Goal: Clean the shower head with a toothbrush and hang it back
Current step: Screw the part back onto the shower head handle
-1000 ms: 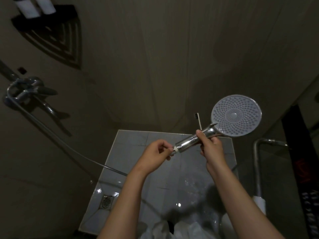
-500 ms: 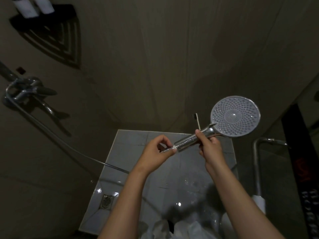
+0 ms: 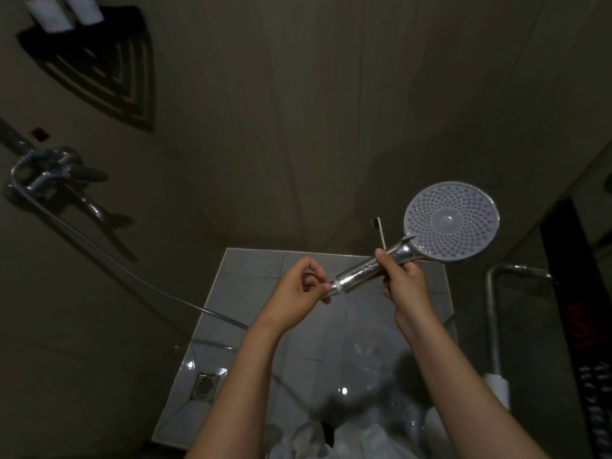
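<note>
**Round grey chrome-handled shower head [image 3: 452, 221] gripped at two points**

The shower head is held in the air right of centre. Its spray face is turned toward the camera and its tubular handle slopes down to the left.

The right hand [image 3: 405, 286] grips the handle just below the neck, with the fingers curled round it. A slim white toothbrush [image 3: 381, 231] with dark bristles stands out of the same grip, bristle end up. It sits just left of the spray face and apart from it.

The left hand [image 3: 296, 293] pinches the lower end of the handle, at its white ring, between thumb and fingertips.

A thin grey metal hose [image 3: 132, 271] runs from the chrome wall mixer [image 3: 44, 175] at the left down toward the left forearm and passes behind it.

Below the hands lies a wet grey tiled floor [image 3: 251, 273] with a square metal drain grille [image 3: 205, 385] at its near left.

A black corner shelf [image 3: 109, 74] carrying two white bottles [image 3: 49, 13] is fixed high at the left. A chrome pipe [image 3: 492, 319] stands at the right.
</note>
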Motion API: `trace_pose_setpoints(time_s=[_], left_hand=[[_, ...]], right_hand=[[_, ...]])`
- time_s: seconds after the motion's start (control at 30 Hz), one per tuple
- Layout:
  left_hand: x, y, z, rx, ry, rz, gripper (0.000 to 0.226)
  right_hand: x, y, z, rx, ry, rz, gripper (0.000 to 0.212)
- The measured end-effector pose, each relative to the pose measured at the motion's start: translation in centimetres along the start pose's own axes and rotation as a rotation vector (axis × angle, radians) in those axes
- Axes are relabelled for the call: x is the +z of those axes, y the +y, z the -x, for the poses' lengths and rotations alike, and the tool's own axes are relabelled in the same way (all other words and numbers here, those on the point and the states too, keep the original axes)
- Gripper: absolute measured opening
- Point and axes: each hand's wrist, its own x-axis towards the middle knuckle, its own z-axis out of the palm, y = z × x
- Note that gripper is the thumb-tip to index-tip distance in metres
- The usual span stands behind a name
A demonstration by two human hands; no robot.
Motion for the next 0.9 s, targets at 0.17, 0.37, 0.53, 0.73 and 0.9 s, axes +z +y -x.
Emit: trace_pose_setpoints(time_s=[0.17, 0.37, 0.53, 0.73, 0.9], left_hand=[[-0.03, 0.00, 0.07, 0.016, 0.032, 0.036, 0.029], [0.07, -0.21, 0.12, 0.028, 0.044, 0.059, 0.035], [-0.01, -0.27, 0.06, 0.033, 0.071, 0.075, 0.035], [-0.09, -0.68, -0.18, -0.050, -0.014, 0.001, 0.026], [-0.40, -0.71, -0.18, -0.097, -0.105, -0.112, 0.021]], right_hand=[[-0.04, 0.11, -0.10, -0.002, -0.001, -0.018, 0.016], [0.13, 0.13, -0.07, -0.002, -0.006, -0.013, 0.016], [0.11, 0.37, -0.09, 0.012, -0.001, -0.003, 0.018], [0.14, 0.31, -0.34, -0.002, 0.004, -0.013, 0.017], [-0.19, 0.55, -0.47, 0.013, -0.007, -0.024, 0.020]])
